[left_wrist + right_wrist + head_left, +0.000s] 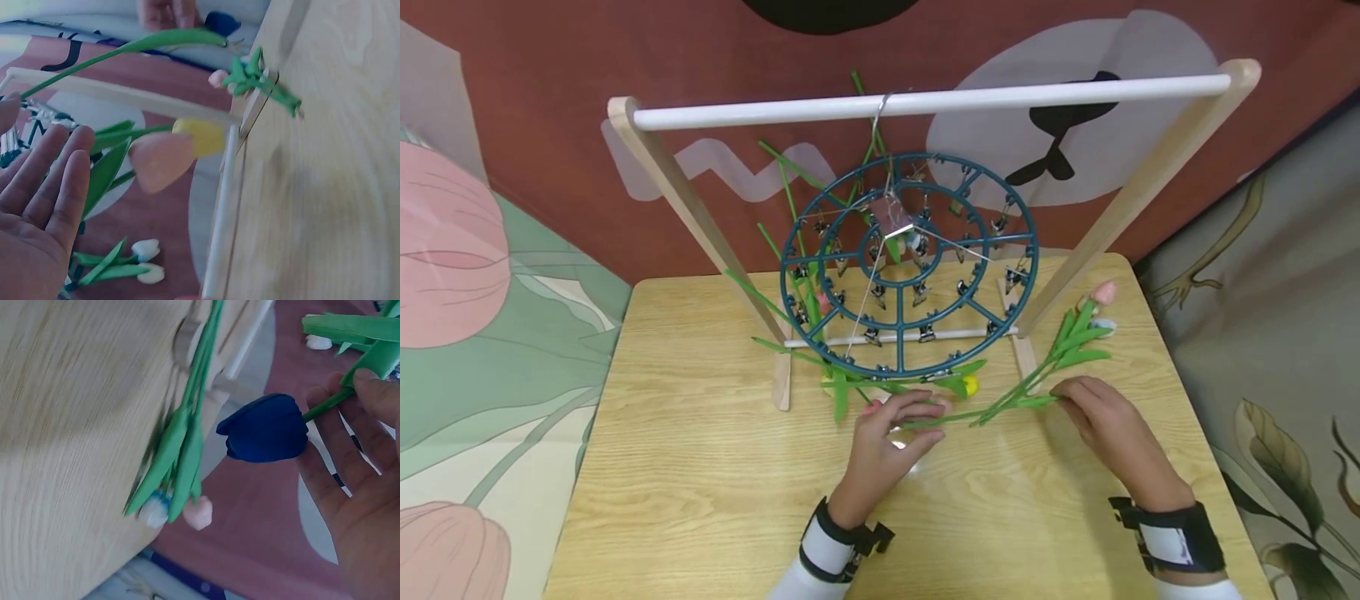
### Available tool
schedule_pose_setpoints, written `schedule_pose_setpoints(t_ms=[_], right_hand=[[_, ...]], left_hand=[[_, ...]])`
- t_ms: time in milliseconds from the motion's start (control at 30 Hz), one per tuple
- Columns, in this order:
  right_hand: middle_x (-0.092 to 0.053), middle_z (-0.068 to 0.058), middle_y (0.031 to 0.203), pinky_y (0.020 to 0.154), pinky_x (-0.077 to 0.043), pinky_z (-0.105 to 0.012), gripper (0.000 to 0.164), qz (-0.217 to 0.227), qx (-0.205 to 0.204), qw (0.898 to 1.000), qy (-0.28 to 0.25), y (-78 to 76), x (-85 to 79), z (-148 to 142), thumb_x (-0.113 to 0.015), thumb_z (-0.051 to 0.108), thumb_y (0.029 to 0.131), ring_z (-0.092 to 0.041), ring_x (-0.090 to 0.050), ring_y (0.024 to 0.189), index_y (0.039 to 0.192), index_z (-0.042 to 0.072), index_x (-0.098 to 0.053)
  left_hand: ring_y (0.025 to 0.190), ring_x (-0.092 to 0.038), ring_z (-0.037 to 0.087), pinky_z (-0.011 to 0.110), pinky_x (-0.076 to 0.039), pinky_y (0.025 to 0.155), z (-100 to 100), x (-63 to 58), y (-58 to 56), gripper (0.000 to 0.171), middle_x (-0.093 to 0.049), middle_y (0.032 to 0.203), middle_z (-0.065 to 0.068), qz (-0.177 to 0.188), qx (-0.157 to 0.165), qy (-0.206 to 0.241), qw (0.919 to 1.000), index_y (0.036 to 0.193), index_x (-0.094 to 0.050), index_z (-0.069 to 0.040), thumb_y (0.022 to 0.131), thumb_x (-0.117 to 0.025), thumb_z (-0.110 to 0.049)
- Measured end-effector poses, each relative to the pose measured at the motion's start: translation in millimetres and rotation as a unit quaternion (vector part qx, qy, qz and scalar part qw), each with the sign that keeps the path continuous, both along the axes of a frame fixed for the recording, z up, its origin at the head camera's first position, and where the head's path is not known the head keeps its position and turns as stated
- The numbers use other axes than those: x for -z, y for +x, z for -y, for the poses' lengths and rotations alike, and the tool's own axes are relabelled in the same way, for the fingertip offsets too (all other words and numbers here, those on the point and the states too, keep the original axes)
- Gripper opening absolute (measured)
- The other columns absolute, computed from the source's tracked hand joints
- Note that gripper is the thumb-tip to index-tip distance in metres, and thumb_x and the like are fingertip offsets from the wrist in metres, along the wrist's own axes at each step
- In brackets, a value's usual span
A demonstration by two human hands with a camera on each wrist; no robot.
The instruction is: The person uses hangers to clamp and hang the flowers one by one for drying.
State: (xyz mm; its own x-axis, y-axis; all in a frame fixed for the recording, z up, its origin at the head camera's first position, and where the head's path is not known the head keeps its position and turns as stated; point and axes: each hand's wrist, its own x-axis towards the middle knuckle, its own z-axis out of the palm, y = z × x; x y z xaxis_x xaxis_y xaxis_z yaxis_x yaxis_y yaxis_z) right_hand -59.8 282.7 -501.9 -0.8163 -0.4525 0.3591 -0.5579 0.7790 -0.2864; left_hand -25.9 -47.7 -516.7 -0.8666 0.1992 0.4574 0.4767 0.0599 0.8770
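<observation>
My right hand [1101, 429] pinches the stem of an artificial dark blue tulip [265, 428] just behind its flower head, thumb on one side and fingers behind. In the head view this flower head is hidden by the hand, and its green leaf [1036, 402] points left. The stem runs left to my left hand [887, 437], whose thumb and fingers are parted around the stem's end. Beside my right hand lie tulips with pink and white-blue heads [199, 512] on the table. Just beyond my left hand are a yellow tulip [971, 385] and a pale pink tulip [162, 161].
A round blue hanger [900, 333] with several metal clips hangs from the white bar [760, 113] of a wooden-legged stand. More green-stemmed tulips [790, 208] hang at its left and back. The wooden table [700, 483] meets a patterned backdrop behind.
</observation>
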Motion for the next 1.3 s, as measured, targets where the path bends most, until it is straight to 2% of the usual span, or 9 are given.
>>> schedule_pose_setpoints(t_ms=[67, 233, 400, 600, 767, 867, 1067, 1167, 1300], right_hand=[[-0.071, -0.002, 0.101, 0.08, -0.055, -0.026, 0.01, 0.004, -0.005, 1.0, -0.017, 1.3, 0.0, 5, -0.071, 0.015, 0.097, -0.018, -0.069, 0.096, 0.104, 0.008, -0.07], [-0.071, -0.002, 0.105, 0.084, -0.054, -0.021, 0.052, 0.011, -0.026, 0.999, -0.04, 2.8, -0.5, 21, -0.036, 0.048, 0.108, -0.018, -0.069, 0.099, 0.108, 0.008, -0.07], [-0.071, 0.0, 0.105, 0.085, -0.055, -0.018, 0.049, 0.016, -0.048, 0.997, -0.059, 5.0, -2.8, 38, -0.038, 0.047, 0.109, -0.016, -0.069, 0.097, 0.108, 0.009, -0.069], [-0.068, -0.002, 0.107, 0.088, -0.056, -0.019, 0.043, 0.016, -0.079, 0.995, -0.066, 5.9, -1.1, 56, -0.041, 0.04, 0.109, -0.016, -0.068, 0.097, 0.108, 0.008, -0.069], [-0.064, -0.011, 0.117, 0.102, -0.044, -0.007, 0.016, 0.008, -0.079, 0.993, -0.085, 3.4, -4.5, 62, -0.056, 0.008, 0.104, -0.024, -0.066, 0.105, 0.114, 0.001, -0.066], [-0.062, -0.017, 0.127, 0.104, -0.04, -0.004, 0.037, 0.01, -0.056, 0.992, -0.109, -1.4, -16.1, 62, -0.059, -0.006, 0.09, -0.027, -0.065, 0.108, 0.126, -0.003, -0.062], [-0.057, -0.021, 0.139, 0.086, -0.055, -0.021, 0.051, -0.002, -0.032, 0.99, -0.137, -20.2, -52.0, 64, -0.057, 0.031, 0.107, -0.025, -0.067, 0.101, 0.148, 0.0, -0.051], [-0.061, -0.017, 0.134, 0.086, -0.052, -0.015, 0.055, 0.013, -0.034, 0.989, -0.145, -29.7, -68.7, 70, -0.065, 0.03, 0.103, -0.021, -0.065, 0.1, 0.149, 0.003, -0.051], [-0.066, -0.007, 0.112, 0.079, -0.048, -0.008, 0.06, 0.043, -0.036, 0.987, -0.148, -40.9, -82.3, 78, -0.08, 0.005, 0.089, -0.012, -0.062, 0.088, 0.144, 0.005, -0.056]], left_hand=[[0.1, -0.077, 0.027, 0.036, -0.065, 0.083, -5, 0.5, 0.8, 0.039, -0.075, 0.117, 0.018, 0.012, 0.01, 0.014, 0.9998, 0.127, -0.065, 0.003, 0.09, -0.078, -0.002], [0.107, -0.075, 0.025, 0.03, -0.063, 0.087, -30, 2.9, 2.3, 0.04, -0.073, 0.125, 0.016, 0.045, 0.011, -0.012, 0.9989, 0.13, -0.067, 0.001, 0.092, -0.077, -0.007], [0.119, -0.07, 0.02, 0.025, -0.061, 0.092, -57, 3.3, -1.8, 0.044, -0.07, 0.132, 0.015, -0.001, -0.012, -0.06, 0.9981, 0.138, -0.061, 0.0, 0.097, -0.072, -0.011], [0.124, -0.067, 0.016, 0.027, -0.054, 0.105, -70, -0.9, -4.6, 0.037, -0.071, 0.132, 0.007, 0.001, -0.051, -0.036, 0.998, 0.137, -0.064, -0.005, 0.1, -0.067, -0.012], [0.116, -0.07, 0.017, 0.028, -0.056, 0.102, -69, 1.2, -4.3, 0.031, -0.075, 0.123, 0.007, 0.007, -0.043, -0.003, 0.999, 0.131, -0.068, -0.004, 0.1, -0.065, -0.005], [0.112, -0.072, 0.018, 0.024, -0.058, 0.095, -67, 3.6, -6.6, 0.03, -0.077, 0.118, 0.009, -0.008, -0.046, -0.012, 0.9989, 0.128, -0.069, -0.004, 0.098, -0.066, -0.002], [0.096, -0.076, 0.013, 0.007, -0.051, 0.065, -63, 5.8, -12.7, 0.028, -0.078, 0.114, 0.007, -0.054, -0.056, -0.048, 0.9958, 0.122, -0.072, -0.002, 0.094, -0.072, -0.003], [0.099, -0.076, 0.013, 0.006, -0.052, 0.07, -60, 6.0, -14.1, 0.021, -0.077, 0.116, 0.008, -0.087, -0.065, -0.071, 0.9916, 0.115, -0.075, -0.002, 0.095, -0.072, -0.007], [0.101, -0.076, 0.016, 0.009, -0.056, 0.078, -58, 7.2, -14.9, 0.016, -0.076, 0.119, 0.012, -0.122, -0.069, -0.092, 0.9858, 0.109, -0.075, 0.001, 0.095, -0.072, -0.005]])
